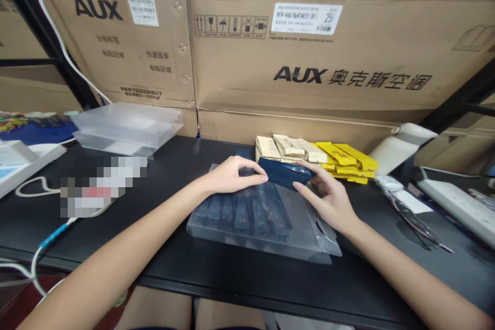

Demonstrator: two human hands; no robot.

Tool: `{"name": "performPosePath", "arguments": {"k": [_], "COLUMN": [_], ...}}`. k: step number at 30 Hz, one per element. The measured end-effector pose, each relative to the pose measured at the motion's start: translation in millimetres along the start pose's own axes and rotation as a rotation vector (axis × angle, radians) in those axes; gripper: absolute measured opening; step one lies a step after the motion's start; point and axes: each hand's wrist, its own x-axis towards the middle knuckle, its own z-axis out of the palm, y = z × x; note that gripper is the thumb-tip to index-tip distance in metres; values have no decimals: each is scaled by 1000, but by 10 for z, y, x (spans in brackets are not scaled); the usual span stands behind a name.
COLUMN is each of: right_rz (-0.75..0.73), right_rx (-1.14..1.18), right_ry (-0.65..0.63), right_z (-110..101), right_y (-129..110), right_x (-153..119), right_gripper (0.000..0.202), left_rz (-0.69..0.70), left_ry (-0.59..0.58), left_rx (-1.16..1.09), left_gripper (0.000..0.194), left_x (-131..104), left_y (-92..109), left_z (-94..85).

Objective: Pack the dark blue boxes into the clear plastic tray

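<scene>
A dark blue flat packet (284, 171) is held level between my two hands, just above a clear plastic bag. My left hand (236, 174) pinches its left end between thumb and fingers. At its right end, my right hand (325, 191) grips it with the thumb in front and the fingers behind. Below lies the clear plastic bag (266, 250), with several dark blue packets (242, 214) side by side showing through it. Just behind my hands are cream packets (289, 145) and yellow packets (350, 157) in stacks.
Large cardboard boxes (240, 72) stand along the back of the black table (170, 252). Clear plastic sleeves (127, 124) lie at back left, near a pixelated device with a cable (58, 237). On the right are a white bottle (400, 147), glasses (415, 216) and a power strip (456, 206).
</scene>
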Motion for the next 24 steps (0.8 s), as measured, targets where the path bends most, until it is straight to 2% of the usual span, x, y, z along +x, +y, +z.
{"name": "performPosePath", "arguments": {"k": [4, 7, 12, 14, 19, 24], "right_rz": [23, 5, -32, 9, 189, 270], "right_rx": [-43, -41, -8, 63, 317, 341], "right_ry": [3, 58, 307, 374, 352, 244], "right_z": [-6, -9, -95, -139, -200, -278], "right_y": [-22, -45, -77, -63, 59, 192], "right_x": [-7, -16, 40, 89, 194, 242], "right_gripper": [44, 41, 29, 26, 26, 10], "left_rz": [26, 40, -6, -23, -63, -88], "left_ry": [2, 12, 38, 16, 40, 57], "left_rx": [44, 81, 130, 162, 186, 160], "left_gripper": [22, 20, 16, 12, 12, 13], "left_x": [2, 9, 11, 6, -7, 2], "left_y": [5, -2, -35, -61, -156, -220], "left_z": [8, 18, 15, -1, -71, -120]}}
